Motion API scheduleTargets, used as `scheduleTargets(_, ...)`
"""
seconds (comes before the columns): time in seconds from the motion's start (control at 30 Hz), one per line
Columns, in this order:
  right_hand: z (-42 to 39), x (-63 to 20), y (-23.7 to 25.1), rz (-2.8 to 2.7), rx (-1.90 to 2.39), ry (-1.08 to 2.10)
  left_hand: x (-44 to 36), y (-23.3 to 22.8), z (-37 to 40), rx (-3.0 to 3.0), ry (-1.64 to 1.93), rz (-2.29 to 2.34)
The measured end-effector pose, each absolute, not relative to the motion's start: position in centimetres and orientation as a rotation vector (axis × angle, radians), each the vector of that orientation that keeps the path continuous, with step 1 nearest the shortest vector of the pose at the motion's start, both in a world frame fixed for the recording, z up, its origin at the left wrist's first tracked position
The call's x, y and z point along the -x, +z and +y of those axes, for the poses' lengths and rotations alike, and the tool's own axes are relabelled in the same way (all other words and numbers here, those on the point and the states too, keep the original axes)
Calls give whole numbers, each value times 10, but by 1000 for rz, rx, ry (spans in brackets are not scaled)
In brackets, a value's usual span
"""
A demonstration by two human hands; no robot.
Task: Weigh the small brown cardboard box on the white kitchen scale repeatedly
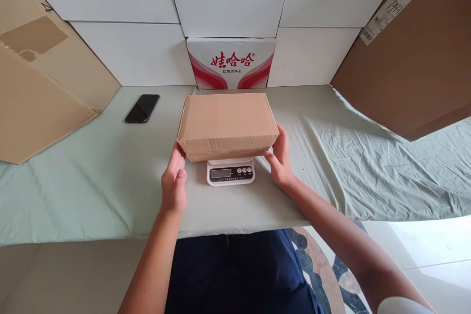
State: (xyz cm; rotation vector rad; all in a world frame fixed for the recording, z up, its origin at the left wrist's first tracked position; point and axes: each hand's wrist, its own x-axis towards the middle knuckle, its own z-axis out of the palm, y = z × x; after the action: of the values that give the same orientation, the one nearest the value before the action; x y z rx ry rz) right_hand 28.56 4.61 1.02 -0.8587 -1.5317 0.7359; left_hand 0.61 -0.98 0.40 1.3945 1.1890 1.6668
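A plain brown cardboard box point(227, 123) rests on a small white digital scale point(230, 171) in the middle of the table. My left hand point(174, 182) touches the box's lower left corner with its fingertips. At the box's right end, my right hand point(280, 156) lies against the side with fingers spread. Both hands bracket the box; neither wraps around it. The scale's dark display and round buttons show below the box's front edge.
A pale green cloth point(91, 186) covers the table. A black phone point(142, 108) lies at the back left. Flat brown cardboard leans at the left point(40, 83) and right point(408, 59). A red-and-white printed carton point(231, 63) stands behind the box against white panels.
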Motion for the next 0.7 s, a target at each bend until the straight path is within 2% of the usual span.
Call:
scheduleTargets(0.4, 55, -274, 31, -1469, 859, 860, -8, 15, 2, -1423, 1575, 1182)
scheduleTargets(0.57, 119, -266, 45, -1454, 770, 702, -4, 35, 75, -1390, 1628, 1115)
scheduleTargets(0.7, 175, -256, 31, -1355, 811, 761, -6, 25, 139, -1255, 1612, 1120)
